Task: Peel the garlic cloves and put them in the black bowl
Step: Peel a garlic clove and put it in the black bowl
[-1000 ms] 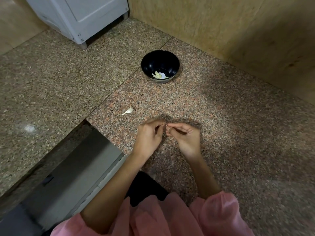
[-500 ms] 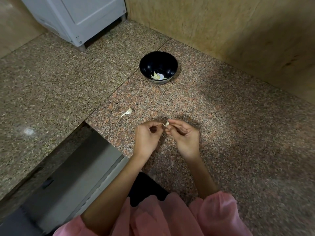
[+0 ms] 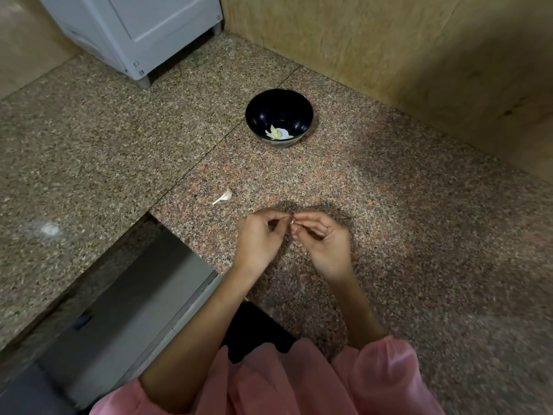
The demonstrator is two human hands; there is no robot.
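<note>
A small pale garlic clove is pinched between the fingertips of both hands above the granite counter. My left hand has its thumb and forefinger at the clove's left side. My right hand pinches the clove from the right with curled fingers. The black bowl stands farther back on the counter and holds a few pale peeled cloves. Another unpeeled garlic clove with a thin stem lies on the counter, to the left of and beyond my left hand.
The speckled granite counter runs into a corner with a tan wall behind the bowl. A white appliance stands at the back left. A steel sink cutout opens at the lower left.
The hands stay together on the clove; their fingers have shifted slightly while working at it. The view has drifted a little. The bowl and the loose clove have not moved.
</note>
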